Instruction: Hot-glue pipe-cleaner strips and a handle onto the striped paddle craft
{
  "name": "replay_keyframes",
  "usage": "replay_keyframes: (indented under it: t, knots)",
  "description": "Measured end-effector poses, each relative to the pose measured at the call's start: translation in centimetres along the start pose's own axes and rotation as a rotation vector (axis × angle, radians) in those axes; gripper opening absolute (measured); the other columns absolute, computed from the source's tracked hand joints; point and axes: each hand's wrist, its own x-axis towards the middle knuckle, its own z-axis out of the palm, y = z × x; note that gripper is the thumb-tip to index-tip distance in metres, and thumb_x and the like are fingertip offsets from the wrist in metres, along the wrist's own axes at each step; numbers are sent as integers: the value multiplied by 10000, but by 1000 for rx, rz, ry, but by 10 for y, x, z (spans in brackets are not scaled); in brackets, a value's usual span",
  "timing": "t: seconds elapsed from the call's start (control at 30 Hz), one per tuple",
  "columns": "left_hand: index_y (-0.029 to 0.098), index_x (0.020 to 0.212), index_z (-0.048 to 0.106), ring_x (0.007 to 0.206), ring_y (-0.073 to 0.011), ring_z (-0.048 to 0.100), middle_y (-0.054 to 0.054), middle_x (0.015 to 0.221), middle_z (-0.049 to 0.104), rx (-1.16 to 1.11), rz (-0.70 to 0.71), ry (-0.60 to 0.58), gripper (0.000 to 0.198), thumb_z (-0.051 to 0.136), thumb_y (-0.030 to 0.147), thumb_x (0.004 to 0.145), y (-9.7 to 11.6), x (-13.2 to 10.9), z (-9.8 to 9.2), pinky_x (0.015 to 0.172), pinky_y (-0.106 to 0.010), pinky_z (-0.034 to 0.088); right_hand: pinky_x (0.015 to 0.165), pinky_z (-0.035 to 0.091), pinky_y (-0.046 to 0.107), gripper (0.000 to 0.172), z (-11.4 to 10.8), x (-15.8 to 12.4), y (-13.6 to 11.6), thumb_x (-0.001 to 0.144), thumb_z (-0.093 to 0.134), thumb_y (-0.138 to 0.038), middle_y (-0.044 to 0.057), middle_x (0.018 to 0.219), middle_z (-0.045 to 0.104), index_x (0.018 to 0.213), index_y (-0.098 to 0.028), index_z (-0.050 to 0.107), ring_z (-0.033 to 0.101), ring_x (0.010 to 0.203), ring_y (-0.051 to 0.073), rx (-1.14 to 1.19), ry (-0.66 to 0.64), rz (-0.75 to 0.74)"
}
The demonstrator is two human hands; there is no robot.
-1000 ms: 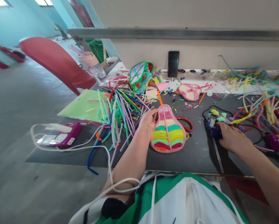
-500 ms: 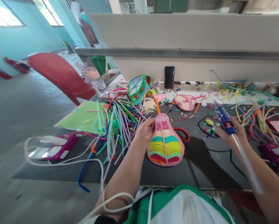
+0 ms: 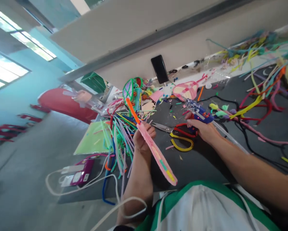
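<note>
My left hand (image 3: 145, 138) is closed on a pear-shaped pipe-cleaner craft (image 3: 156, 150) with a pink rim, now seen edge-on, its orange stem pointing up and away. In my right hand (image 3: 201, 126) is a blue hot glue gun (image 3: 198, 110), its nozzle pointing left and away, with a clear glue stick out of its back. Scissors (image 3: 182, 146) with red and yellow handles lie on the table between my hands, blades slightly apart. Beyond the glue gun's nozzle lies a second pink-edged craft piece (image 3: 186, 89).
Loose pipe cleaners (image 3: 121, 141) pile up left of my left hand, by a green sheet (image 3: 92, 138) and a purple box (image 3: 82, 173) with a white cord. A phone (image 3: 159, 69) leans on the back panel. More pipe cleaners (image 3: 259, 102) tangle at right.
My left hand has turned the craft from face-on to edge-on. The glue gun has moved left, closer to it. The view has tilted, and the scissors now show fully.
</note>
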Motion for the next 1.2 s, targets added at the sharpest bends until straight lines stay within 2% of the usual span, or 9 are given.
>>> replay_keyframes:
  t: [0.1, 0.27, 0.43, 0.5, 0.63, 0.7, 0.8, 0.93, 1.2]
  knots:
    - [199, 665, 434, 483, -77, 231, 46, 575, 316, -27, -13, -47, 417, 833, 315, 627, -1, -1, 0, 446, -239, 195, 660, 398, 290, 119, -1, 1, 4, 741, 633, -327, -34, 645, 539, 822, -240, 622, 511, 634, 142, 71, 39, -52]
    - [205, 679, 459, 490, -84, 252, 40, 579, 335, -12, -17, -43, 369, 819, 283, 653, -2, -1, -2, 463, -249, 202, 607, 377, 286, 122, 2, 0, 2, 727, 650, -338, -38, 607, 530, 791, -243, 608, 495, 598, 139, 102, 52, -12]
    - [204, 655, 475, 461, -79, 337, 32, 555, 402, 55, -25, 28, 311, 780, 266, 671, -3, 2, 2, 424, -228, 263, 620, 396, 295, 151, 0, -1, -1, 727, 656, -374, -36, 586, 544, 795, -244, 617, 523, 598, 150, 96, 25, -19]
    - [198, 666, 512, 462, -73, 409, 38, 561, 465, 66, -48, 69, 261, 769, 244, 666, -5, 5, 4, 429, -215, 327, 639, 410, 301, 156, -2, -2, 0, 743, 651, -377, -29, 599, 560, 803, -237, 623, 544, 616, 156, 104, 23, -36]
    - [164, 656, 570, 554, -77, 578, 39, 617, 599, 134, -21, 242, 170, 739, 138, 666, -9, 11, 5, 579, -197, 486, 652, 432, 299, 176, -6, 0, 0, 746, 664, -371, -9, 699, 605, 819, -218, 617, 554, 637, 150, 189, 65, -39]
    - [155, 632, 577, 568, -75, 606, 42, 617, 624, 168, 7, 256, 176, 744, 105, 655, -12, 11, 7, 606, -182, 503, 653, 447, 296, 190, -6, 0, -3, 727, 693, -354, -3, 794, 627, 829, -221, 605, 557, 642, 139, 271, 88, -28]
    - [159, 612, 588, 541, -84, 614, 37, 598, 645, 231, 46, 238, 184, 759, 98, 644, -17, 7, 18, 571, -179, 505, 676, 468, 291, 194, -4, 0, -8, 709, 726, -318, -11, 875, 626, 818, -231, 591, 574, 665, 125, 375, 80, -28]
    - [164, 623, 616, 522, -85, 611, 17, 599, 665, 264, 54, 204, 173, 782, 116, 626, -28, -7, 40, 534, -170, 491, 756, 491, 309, 211, 0, -2, -14, 677, 759, -306, -21, 879, 624, 772, -234, 585, 600, 734, 135, 393, 61, -2]
    - [137, 648, 612, 453, -51, 520, 20, 546, 614, 379, -81, 128, 210, 811, 200, 629, -49, -29, 71, 449, -138, 392, 704, 485, 291, 194, -8, -7, -23, 710, 747, -321, 2, 920, 638, 794, -224, 602, 624, 785, 157, 412, -100, -61]
